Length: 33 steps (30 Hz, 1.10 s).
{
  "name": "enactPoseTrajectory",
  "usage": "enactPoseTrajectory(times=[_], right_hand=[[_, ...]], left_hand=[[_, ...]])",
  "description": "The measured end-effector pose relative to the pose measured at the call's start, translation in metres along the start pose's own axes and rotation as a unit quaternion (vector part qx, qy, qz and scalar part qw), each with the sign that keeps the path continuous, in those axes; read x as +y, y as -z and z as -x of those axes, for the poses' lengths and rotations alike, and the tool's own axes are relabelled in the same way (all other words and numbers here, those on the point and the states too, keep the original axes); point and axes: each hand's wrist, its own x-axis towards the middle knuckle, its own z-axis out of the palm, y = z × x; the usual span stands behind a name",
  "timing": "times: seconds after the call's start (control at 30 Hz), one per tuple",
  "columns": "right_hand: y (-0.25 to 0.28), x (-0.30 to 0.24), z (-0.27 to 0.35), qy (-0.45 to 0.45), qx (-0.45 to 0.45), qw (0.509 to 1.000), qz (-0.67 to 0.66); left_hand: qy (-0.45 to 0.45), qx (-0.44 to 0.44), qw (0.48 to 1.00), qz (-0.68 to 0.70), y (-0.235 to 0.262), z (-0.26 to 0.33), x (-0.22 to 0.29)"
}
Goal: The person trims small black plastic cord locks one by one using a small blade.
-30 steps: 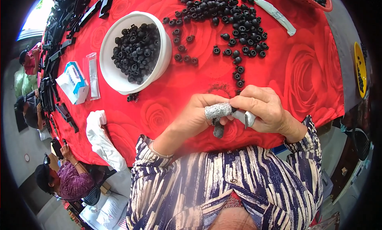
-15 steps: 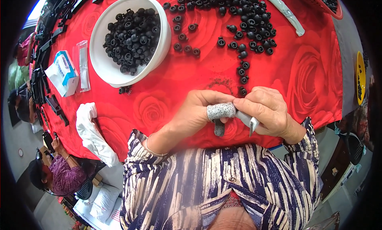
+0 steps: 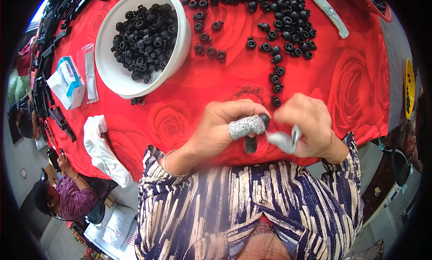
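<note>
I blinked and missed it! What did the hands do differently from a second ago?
The right hand has shifted its small silvery tool, now blurred with motion, beside the left hand. The left grip stays pinched on a small black part, grey thumb guard on. Bowl and loose parts lie unchanged.

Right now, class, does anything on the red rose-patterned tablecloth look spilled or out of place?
A few small black round parts lie on the red rose-patterned tablecloth just outside the white bowl of the same parts, as if they had fallen from it. A smudge of dark specks marks the cloth above the hands. The loose black parts look merely scattered.
</note>
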Motion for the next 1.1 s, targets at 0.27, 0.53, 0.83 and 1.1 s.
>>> enactPoseTrajectory(times=[0.27,0.53,0.83,1.1], right_hand=[[0.01,0.0,-0.004,-0.176,-0.047,0.967,-0.177],[0.004,0.0,-0.004,-0.197,-0.062,0.974,-0.097],[0.001,0.002,0.0,-0.207,-0.056,0.971,-0.106],[0.002,0.007,-0.002,-0.189,-0.075,0.973,-0.106]], left_hand=[[-0.013,-0.005,1.0,-0.026,0.002,0.0,-0.004],[-0.006,-0.009,0.999,-0.031,0.005,-0.002,-0.009],[0.019,-0.005,1.0,0.022,0.009,-0.005,-0.014],[0.0,-0.012,1.0,0.012,0.009,-0.006,-0.015]])
